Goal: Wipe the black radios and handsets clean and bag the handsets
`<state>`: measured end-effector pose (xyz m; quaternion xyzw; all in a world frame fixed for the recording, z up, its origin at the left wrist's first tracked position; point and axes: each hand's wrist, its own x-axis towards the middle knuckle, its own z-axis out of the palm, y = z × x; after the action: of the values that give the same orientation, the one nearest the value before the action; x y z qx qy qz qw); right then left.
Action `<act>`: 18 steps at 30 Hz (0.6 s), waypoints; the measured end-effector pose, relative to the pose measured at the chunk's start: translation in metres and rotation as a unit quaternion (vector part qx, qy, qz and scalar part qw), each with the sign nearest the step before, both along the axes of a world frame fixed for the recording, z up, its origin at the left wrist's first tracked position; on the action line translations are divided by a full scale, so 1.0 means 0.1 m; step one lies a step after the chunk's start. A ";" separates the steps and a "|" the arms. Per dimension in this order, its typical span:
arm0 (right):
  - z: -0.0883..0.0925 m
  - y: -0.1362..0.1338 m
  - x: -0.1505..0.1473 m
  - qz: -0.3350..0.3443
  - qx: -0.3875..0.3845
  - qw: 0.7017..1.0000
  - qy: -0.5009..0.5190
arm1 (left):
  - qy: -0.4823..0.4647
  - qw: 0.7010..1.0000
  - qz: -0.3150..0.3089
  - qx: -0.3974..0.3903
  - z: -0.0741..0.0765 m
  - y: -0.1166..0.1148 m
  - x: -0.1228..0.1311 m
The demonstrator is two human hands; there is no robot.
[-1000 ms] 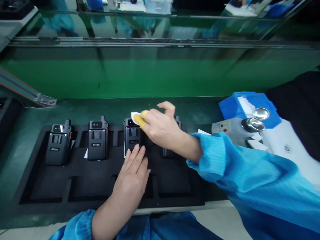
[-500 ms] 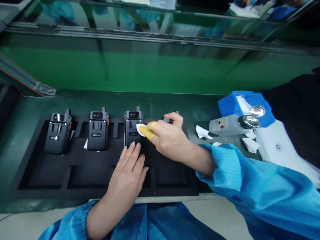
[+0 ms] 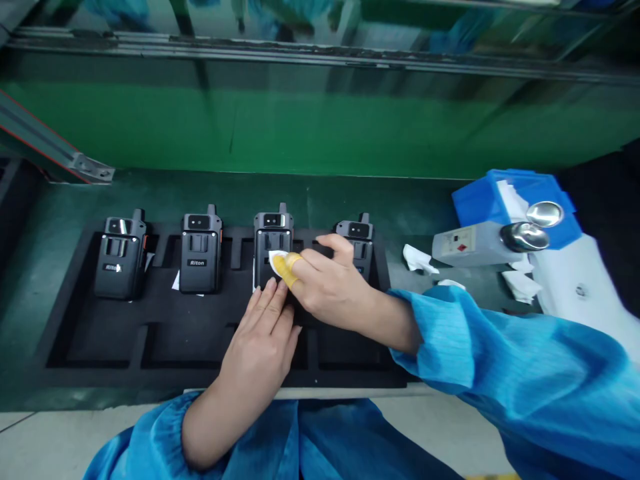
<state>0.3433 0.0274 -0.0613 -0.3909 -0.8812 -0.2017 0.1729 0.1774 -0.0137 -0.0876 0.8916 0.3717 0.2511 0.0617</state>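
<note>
Yellow finger cots cover two fingertips of my right hand (image 3: 330, 283), which pinch a white wipe (image 3: 277, 260) against the back of a black two-way radio (image 3: 273, 233). The wipe and fingers hide most of that radio's label. My left hand (image 3: 263, 340) lies with fingers stretched out, its fingertips at the lower end of the same radio. To the left are two more radios, one (image 3: 200, 253) nearer and one (image 3: 119, 260) farther off, both face down with "Riton" labels. Another radio (image 3: 356, 233) is partly hidden behind my right hand.
The radios rest in a black foam tray (image 3: 185, 347) with compartments. At the right are crumpled wipes (image 3: 419, 259), a plastic bottle (image 3: 463, 245) with a metal top, and a blue bin (image 3: 480, 200) holding white wipes. A green panel (image 3: 300, 133) stands behind.
My right hand with the wipe has moved slightly left and down on the radio. My left hand remains at its lower end. The camera view has shifted a little, showing more of the rightmost radio.
</note>
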 end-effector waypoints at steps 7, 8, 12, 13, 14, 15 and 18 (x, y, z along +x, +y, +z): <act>0.02 0.06 -0.13 0.005 0.021 1.000 -0.002 | -0.009 1.000 0.005 -0.015 -0.01 0.00 0.00; 0.03 0.04 -0.10 -0.001 0.026 1.000 -0.006 | -0.007 1.000 0.006 -0.010 -0.01 0.00 -0.01; 0.03 -0.05 0.01 -0.024 0.040 0.999 -0.003 | 0.003 1.000 0.004 -0.002 0.00 0.01 -0.02; 0.02 -0.07 0.02 -0.030 0.041 0.999 -0.002 | 0.005 1.000 0.003 -0.001 0.01 0.01 -0.02; 0.01 -0.08 0.02 -0.034 0.042 0.999 -0.002 | 0.006 1.000 0.002 0.000 0.01 0.01 -0.02; -0.01 -0.09 0.01 -0.038 0.043 0.998 -0.002 | 0.007 1.000 0.001 0.001 0.00 0.01 -0.02; -0.01 -0.11 0.03 -0.055 0.039 0.998 -0.009 | 0.008 1.000 -0.003 0.001 -0.01 0.01 -0.03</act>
<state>0.3462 0.0160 -0.0625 -0.4300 -0.8514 -0.2489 0.1683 0.1741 -0.0131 -0.0889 0.8947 0.3694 0.2440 0.0588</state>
